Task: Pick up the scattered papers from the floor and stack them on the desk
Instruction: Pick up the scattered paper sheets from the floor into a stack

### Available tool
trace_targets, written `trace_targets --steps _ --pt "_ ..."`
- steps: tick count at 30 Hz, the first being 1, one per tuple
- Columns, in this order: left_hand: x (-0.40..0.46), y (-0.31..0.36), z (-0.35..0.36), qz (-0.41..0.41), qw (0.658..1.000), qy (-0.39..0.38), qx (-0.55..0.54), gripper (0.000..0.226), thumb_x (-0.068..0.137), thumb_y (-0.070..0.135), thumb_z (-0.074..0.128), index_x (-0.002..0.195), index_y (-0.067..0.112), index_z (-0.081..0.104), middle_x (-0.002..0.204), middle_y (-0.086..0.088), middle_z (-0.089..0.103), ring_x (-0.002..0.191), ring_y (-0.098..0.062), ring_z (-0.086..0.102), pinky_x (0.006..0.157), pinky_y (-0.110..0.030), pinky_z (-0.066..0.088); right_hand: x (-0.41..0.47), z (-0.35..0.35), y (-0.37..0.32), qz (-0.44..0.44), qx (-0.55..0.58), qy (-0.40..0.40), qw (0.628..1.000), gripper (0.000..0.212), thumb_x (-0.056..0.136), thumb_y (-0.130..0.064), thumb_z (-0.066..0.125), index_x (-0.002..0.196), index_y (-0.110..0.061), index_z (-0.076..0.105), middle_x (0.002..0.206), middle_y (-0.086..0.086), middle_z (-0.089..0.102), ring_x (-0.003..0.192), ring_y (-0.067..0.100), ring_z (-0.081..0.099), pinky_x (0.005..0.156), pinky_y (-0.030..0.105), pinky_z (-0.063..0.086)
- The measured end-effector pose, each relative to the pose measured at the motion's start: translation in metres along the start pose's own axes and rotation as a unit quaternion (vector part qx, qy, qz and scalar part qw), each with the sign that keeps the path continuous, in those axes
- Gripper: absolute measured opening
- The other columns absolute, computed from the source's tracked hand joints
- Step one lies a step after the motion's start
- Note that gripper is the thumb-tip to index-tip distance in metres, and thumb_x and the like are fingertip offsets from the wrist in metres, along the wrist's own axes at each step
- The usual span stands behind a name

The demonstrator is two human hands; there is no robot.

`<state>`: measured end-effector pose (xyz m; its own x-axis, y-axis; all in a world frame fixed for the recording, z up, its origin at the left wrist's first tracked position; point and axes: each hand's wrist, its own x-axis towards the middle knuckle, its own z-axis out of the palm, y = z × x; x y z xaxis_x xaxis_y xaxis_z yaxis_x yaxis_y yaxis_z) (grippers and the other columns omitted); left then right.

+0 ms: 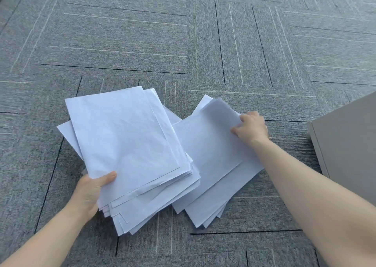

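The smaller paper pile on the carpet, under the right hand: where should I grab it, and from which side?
Judging by its pose, take the smaller paper pile at its far right corner, where the right hand already rests. The top sheets curl up off the carpet there, so fingers could slip under. Come from the right; the held stack in the left hand overlaps its left edge.

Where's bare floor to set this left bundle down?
Bare carpet lies all beyond the papers, and left of the left bundle. It is crowded between that bundle and the right pile, which overlap, and tight by the grey cabinet.
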<state>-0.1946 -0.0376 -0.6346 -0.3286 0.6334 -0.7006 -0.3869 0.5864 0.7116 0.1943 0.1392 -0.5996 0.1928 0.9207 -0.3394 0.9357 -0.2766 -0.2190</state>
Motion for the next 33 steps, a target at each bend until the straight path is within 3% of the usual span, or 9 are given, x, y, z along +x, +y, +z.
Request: trace_targets --steps 3,6,10,14,17,20,22,29,33 --pt "0.001 0.002 -0.001 0.005 1.0 0.002 -0.003 0.043 0.083 -0.002 0.065 0.126 0.004 0.06 0.12 -0.014 0.068 0.108 -0.033 0.064 0.098 -0.048 0.046 0.017 -0.002 -0.006 0.0 0.016 -0.041 0.999 0.016 0.076 -0.023 0.07 0.083 -0.012 0.06 0.119 0.011 0.046 0.117 0.035 0.044 0.09 0.039 0.042" --pt "0.002 0.002 -0.003 0.005 1.0 0.002 -0.008 0.043 0.085 -0.003 0.063 0.127 0.003 0.059 0.121 -0.013 0.067 0.109 -0.033 0.063 0.1 -0.048 0.045 0.024 -0.003 -0.014 0.016 -0.025 -0.061 0.998 0.023 0.075 -0.033 0.071 0.086 -0.02 0.056 0.125 0.012 0.045 0.121 0.037 0.043 0.098 0.044 0.04" --pt "0.003 0.0 -0.005 0.002 1.0 0.003 -0.004 0.042 0.085 -0.004 0.063 0.126 0.001 0.059 0.122 -0.015 0.067 0.11 -0.034 0.064 0.1 -0.05 0.045 0.029 -0.004 -0.022 0.036 -0.091 -0.067 0.993 0.059 0.068 -0.049 0.078 0.116 -0.025 0.052 0.129 0.012 0.053 0.125 0.035 0.047 0.102 0.043 0.035" --pt "0.004 -0.002 -0.006 0.002 1.0 0.007 -0.002 0.043 0.085 -0.005 0.062 0.127 0.001 0.058 0.123 -0.016 0.066 0.11 -0.034 0.063 0.099 -0.049 0.046 0.027 -0.007 -0.023 0.036 -0.07 -0.078 0.994 0.072 0.066 -0.05 0.08 0.124 -0.028 0.045 0.114 0.006 0.063 0.121 0.031 0.052 0.101 0.041 0.032" --pt "0.006 -0.003 -0.006 -0.001 1.0 0.011 -0.003 0.043 0.084 -0.004 0.063 0.126 0.0 0.059 0.122 -0.016 0.066 0.11 -0.034 0.063 0.099 -0.049 0.046 0.024 -0.008 -0.021 0.017 -0.03 -0.094 0.995 0.042 0.068 -0.042 0.078 0.1 -0.024 0.057 0.092 -0.004 0.061 0.106 0.026 0.058 0.103 0.043 0.037" --pt "0.007 -0.004 -0.006 -0.001 1.0 0.012 0.004 0.043 0.084 -0.004 0.064 0.126 0.0 0.059 0.122 -0.016 0.066 0.111 -0.035 0.063 0.1 -0.05 0.045 0.019 -0.009 -0.022 -0.038 0.054 -0.117 0.991 0.019 0.072 -0.028 0.075 0.079 -0.019 0.06 0.083 -0.001 0.064 0.089 0.025 0.064 0.08 0.034 0.051" --pt "0.006 -0.004 -0.005 0.001 1.0 0.012 0.004 0.043 0.084 -0.004 0.063 0.127 0.0 0.059 0.122 -0.016 0.066 0.111 -0.035 0.063 0.1 -0.05 0.045 0.014 -0.009 -0.023 -0.067 0.091 -0.112 0.987 0.014 0.074 -0.024 0.072 0.077 -0.016 0.061 0.08 0.001 0.065 0.081 0.025 0.063 0.069 0.032 0.051" --pt "0.004 -0.003 -0.004 0.007 1.0 0.015 0.01 0.042 0.084 -0.005 0.064 0.125 0.001 0.059 0.12 -0.016 0.067 0.108 -0.035 0.064 0.097 -0.049 0.047 0.011 -0.029 -0.019 -0.042 0.099 -0.038 0.993 0.012 0.079 -0.017 0.063 0.087 -0.011 0.071 0.084 0.009 0.072 0.086 0.03 0.068 0.075 0.038 0.054" --pt "0.003 -0.004 -0.003 0.012 1.0 0.017 0.007 0.042 0.083 -0.006 0.064 0.124 0.001 0.06 0.118 -0.016 0.067 0.106 -0.035 0.064 0.095 -0.047 0.047 0.016 -0.06 -0.012 0.018 0.18 0.041 0.983 0.014 0.077 -0.014 0.063 0.086 -0.013 0.073 0.085 0.009 0.072 0.086 0.03 0.067 0.076 0.037 0.053"
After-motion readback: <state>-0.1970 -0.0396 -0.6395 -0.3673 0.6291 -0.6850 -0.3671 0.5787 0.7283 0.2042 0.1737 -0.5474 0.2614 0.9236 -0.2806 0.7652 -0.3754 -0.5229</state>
